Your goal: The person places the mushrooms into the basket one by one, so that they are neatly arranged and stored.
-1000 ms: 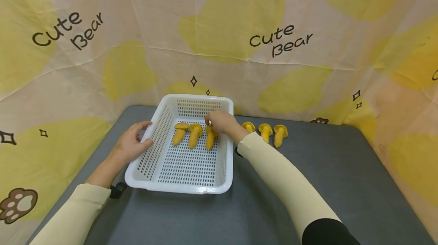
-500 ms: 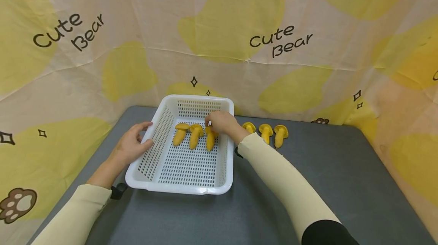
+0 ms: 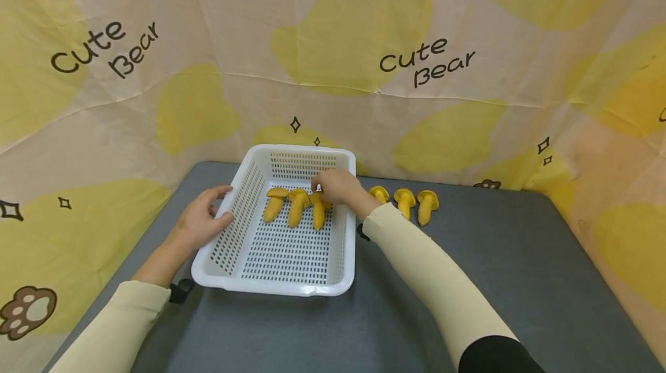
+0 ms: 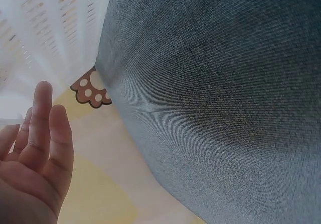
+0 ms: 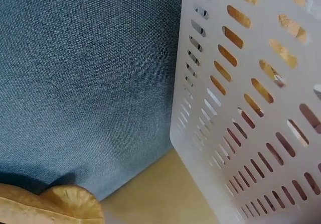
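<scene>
A white slotted plastic basket (image 3: 291, 289) stands on the grey table. Three yellow mushrooms lie in a row inside it: the left mushroom (image 3: 273, 209), the middle mushroom (image 3: 296, 211) and the right mushroom (image 3: 318, 217). My right hand (image 3: 337, 185) reaches over the basket's right side, fingers bent down at the cap of the right mushroom, which it seems to pinch; the fingertips are partly hidden. My left hand (image 3: 200, 220) rests against the basket's left rim, thumb and fingers spread. In the left wrist view, the left hand's fingers (image 4: 42, 128) extend beside the slotted wall.
Three more mushrooms lie right of the basket: one mushroom (image 3: 379, 193) partly behind my right forearm, another mushroom (image 3: 404, 202), and the outermost mushroom (image 3: 427, 207). A printed cloth (image 3: 333, 43) hangs behind the grey table (image 3: 494, 257).
Almost nothing differs. The right mushroom in the basket has shifted very slightly under my right hand; my left hand keeps its place on the rim.
</scene>
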`<state>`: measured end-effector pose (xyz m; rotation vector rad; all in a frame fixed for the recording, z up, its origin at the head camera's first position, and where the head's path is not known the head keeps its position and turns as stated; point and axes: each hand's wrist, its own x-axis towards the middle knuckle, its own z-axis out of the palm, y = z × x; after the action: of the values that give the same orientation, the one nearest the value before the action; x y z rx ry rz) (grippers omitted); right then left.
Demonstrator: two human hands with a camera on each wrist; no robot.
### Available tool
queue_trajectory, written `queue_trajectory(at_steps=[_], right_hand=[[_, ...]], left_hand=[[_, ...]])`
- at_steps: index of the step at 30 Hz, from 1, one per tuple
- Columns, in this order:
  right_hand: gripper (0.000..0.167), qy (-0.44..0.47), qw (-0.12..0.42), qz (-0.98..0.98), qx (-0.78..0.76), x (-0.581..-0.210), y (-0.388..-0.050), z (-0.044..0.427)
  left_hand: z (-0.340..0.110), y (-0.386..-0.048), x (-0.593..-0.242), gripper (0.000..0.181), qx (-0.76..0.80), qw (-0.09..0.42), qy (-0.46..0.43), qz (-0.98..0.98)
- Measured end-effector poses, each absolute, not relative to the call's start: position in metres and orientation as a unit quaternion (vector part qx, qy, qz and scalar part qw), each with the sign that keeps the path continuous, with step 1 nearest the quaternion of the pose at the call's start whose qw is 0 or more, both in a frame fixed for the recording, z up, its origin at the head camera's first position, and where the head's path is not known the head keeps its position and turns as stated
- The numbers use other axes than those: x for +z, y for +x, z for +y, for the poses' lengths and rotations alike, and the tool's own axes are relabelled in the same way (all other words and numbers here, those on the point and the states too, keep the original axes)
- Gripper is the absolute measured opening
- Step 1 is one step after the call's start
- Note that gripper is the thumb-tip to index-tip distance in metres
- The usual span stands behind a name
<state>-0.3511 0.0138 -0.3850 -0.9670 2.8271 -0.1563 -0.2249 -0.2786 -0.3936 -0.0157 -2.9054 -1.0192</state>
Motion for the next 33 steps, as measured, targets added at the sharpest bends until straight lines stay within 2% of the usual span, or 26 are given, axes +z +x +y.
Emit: queue_trajectory(at_steps=[14,21,33], right_hand=[[0.032,-0.398,0.089,0.888,-0.213,-0.371,-0.349,0.032],[0.036,-0.428,0.067,0.875,-0.219,-0.357,-0.347,0.047],[0.035,-0.384,0.049,0.883,-0.264,-0.342,-0.347,0.085]], left_hand=[[-0.277,-0.221,-0.392,0.063,-0.334,0.034,-0.001,-0.942],[-0.276,-0.222,-0.393,0.063,-0.332,0.032,0.001,-0.943],[-0.276,-0.222,-0.390,0.063,-0.326,0.024,0.006,-0.945]])
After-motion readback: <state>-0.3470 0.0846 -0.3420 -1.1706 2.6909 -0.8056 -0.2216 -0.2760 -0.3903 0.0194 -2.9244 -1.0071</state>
